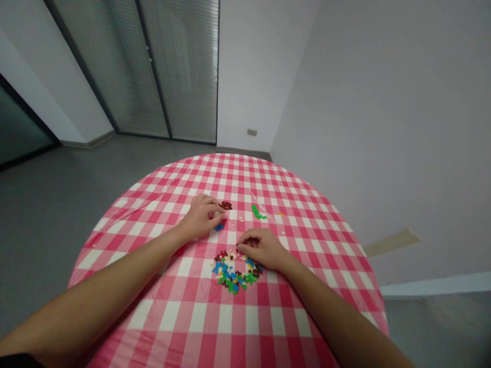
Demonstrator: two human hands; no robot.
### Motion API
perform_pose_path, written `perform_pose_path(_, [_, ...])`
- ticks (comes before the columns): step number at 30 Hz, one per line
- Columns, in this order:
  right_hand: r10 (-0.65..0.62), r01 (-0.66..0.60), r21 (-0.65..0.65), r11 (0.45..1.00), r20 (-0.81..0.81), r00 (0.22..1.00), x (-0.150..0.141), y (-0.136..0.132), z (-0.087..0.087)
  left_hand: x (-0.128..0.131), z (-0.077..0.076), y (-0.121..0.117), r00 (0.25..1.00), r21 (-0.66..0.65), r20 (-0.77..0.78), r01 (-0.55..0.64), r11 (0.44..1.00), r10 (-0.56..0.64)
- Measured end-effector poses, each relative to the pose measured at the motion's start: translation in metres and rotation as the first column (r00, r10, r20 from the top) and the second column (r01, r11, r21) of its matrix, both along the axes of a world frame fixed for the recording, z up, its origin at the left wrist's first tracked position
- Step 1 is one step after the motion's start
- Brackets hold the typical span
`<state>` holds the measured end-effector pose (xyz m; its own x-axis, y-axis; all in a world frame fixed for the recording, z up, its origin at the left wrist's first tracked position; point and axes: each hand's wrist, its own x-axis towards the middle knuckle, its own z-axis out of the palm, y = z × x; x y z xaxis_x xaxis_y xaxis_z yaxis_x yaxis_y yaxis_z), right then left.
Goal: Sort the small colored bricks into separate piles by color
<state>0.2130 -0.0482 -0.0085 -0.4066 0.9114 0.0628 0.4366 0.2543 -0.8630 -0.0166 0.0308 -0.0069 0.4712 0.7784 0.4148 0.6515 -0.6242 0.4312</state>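
The fingers [209, 204] of the left hand [200, 220] are held curled and nearly closed, just beside a small heap of dark red plastic bricks [226, 205]; whether anything is gripped cannot be told. A few blue bricks [219, 226] are lying just below them. The fingers [245, 238] of the right hand [264, 250] are curved downward at the upper edge of a ring of mixed small bricks [235, 273], and no hold can be made out. Green bricks [258, 212] are placed near the frame's centre, on a round bench [245, 174] covered with pink gingham cloth [199, 317].
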Motion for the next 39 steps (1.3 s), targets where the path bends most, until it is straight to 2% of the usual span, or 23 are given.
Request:
perform_pose_path(3, [-0.154, 0.153, -0.029, 0.988, -0.067, 0.986, 0.000, 0.004, -0.006, 0.007, 0.005, -0.014, 0.971, 0.027, 0.020, 0.238, 0.971, -0.238])
perform_pose_path(6, [-0.188, 0.186, -0.027, 0.982, -0.181, 0.965, -0.002, 0.005, -0.008, 0.014, 0.006, -0.026, 0.939, 0.040, 0.035, 0.340, 0.940, -0.341])
perform_pose_path(13, [-0.174, 0.157, -0.076, 0.985, -0.335, 0.926, -0.005, 0.003, -0.011, 0.018, 0.006, -0.031, 0.932, 0.061, 0.054, 0.356, 0.933, -0.359])
perform_pose_path(19, [-0.173, 0.157, -0.078, 0.984, -0.290, 0.941, -0.005, 0.002, -0.010, 0.017, 0.003, -0.029, 0.937, 0.054, 0.052, 0.343, 0.938, -0.346])
perform_pose_path(22, [-0.212, 0.198, -0.080, 0.977, -0.269, 0.939, -0.004, 0.002, -0.011, 0.012, 0.000, -0.019, 0.966, 0.092, 0.050, 0.250, 0.964, -0.255])
perform_pose_path(25, [-0.238, 0.233, -0.052, 0.971, -0.250, 0.939, -0.003, 0.004, -0.014, 0.002, -0.002, -0.002, 0.997, 0.088, 0.073, -0.028, 0.996, 0.021])
perform_pose_path(27, [-0.237, 0.236, -0.034, 0.971, -0.241, 0.941, -0.003, 0.005, -0.016, -0.005, -0.003, 0.009, 0.980, 0.026, 0.039, -0.198, 0.980, 0.197])
perform_pose_path(29, [-0.235, 0.236, -0.023, 0.971, -0.230, 0.944, -0.002, 0.006, -0.017, -0.009, -0.004, 0.016, 0.953, -0.028, -0.015, -0.304, 0.952, 0.304])
perform_pose_path(32, [-0.236, 0.237, -0.026, 0.971, -0.218, 0.947, -0.003, 0.005, -0.015, -0.009, -0.006, 0.020, 0.930, -0.055, -0.087, -0.361, 0.931, 0.356])
perform_pose_path(39, [-0.228, 0.228, -0.025, 0.973, -0.205, 0.952, -0.004, 0.005, -0.009, -0.005, -0.008, 0.019, 0.928, -0.064, -0.121, -0.362, 0.930, 0.353])
